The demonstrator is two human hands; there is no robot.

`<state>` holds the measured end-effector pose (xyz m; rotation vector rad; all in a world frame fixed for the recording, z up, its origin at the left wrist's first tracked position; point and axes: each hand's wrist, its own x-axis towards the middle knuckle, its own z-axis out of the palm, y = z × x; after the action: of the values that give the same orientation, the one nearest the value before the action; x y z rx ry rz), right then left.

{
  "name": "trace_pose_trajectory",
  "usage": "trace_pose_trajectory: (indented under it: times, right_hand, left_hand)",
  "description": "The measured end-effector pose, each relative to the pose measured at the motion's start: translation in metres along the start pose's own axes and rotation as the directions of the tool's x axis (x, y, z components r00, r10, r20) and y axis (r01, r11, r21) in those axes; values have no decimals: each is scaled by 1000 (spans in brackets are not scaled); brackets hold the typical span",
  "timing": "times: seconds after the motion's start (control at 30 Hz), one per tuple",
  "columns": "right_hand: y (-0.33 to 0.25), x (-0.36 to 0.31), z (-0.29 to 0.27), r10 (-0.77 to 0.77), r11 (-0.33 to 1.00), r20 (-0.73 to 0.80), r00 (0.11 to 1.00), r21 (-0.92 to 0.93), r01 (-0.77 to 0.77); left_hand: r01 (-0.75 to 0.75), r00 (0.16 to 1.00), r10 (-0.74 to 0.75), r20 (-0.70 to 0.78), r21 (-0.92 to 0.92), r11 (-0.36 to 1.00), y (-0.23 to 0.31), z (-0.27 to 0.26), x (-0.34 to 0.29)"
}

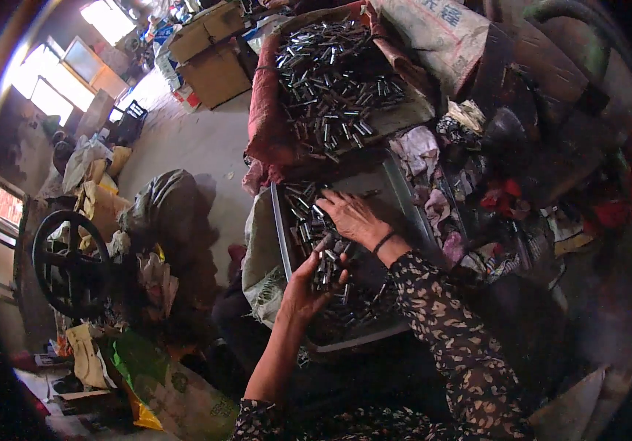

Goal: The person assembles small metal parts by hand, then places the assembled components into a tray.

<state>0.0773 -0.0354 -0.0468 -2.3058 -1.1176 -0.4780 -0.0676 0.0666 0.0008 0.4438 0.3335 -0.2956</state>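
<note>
A grey plastic tray (363,340) in front of me holds many small metal pins (301,213), some shiny and some dark. My left hand (308,285) is cupped palm up over its left part, with several metal pins (325,270) lying in the curled fingers. Just beyond it, my right hand (352,217) reaches over the pins, back of the hand up. Its fingers are stretched out to the left, and their tips touch the pins in the tray. The right thumb is hidden beneath the hand.
Beyond the tray, an open red-sided sack (270,110) is heaped with more metal pins (330,66). Rags (417,151) lie along the right side. A black handwheel (72,263) stands at the left. Cardboard boxes (216,73) sit at the back, and a green bag (139,367) lies at the lower left.
</note>
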Motion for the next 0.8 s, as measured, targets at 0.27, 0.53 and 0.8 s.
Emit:
trace_pose_trajectory:
  times: [0.27, 0.53, 0.8]
  right_hand:
    - [19, -32, -39, 286, 951, 255, 924, 41, -306]
    - [16, -67, -80, 340, 940, 164, 926, -49, -337]
    - [9, -56, -50, 546, 836, 125, 829, -141, -530]
  left_hand:
    - [-24, 999, 26, 24, -89, 996, 9, 0, -7]
    - [-7, 998, 1, -68, -90, 996, 4, 9, 9]
    - [-75, 983, 104, -152, 182, 980, 14, 34, 28]
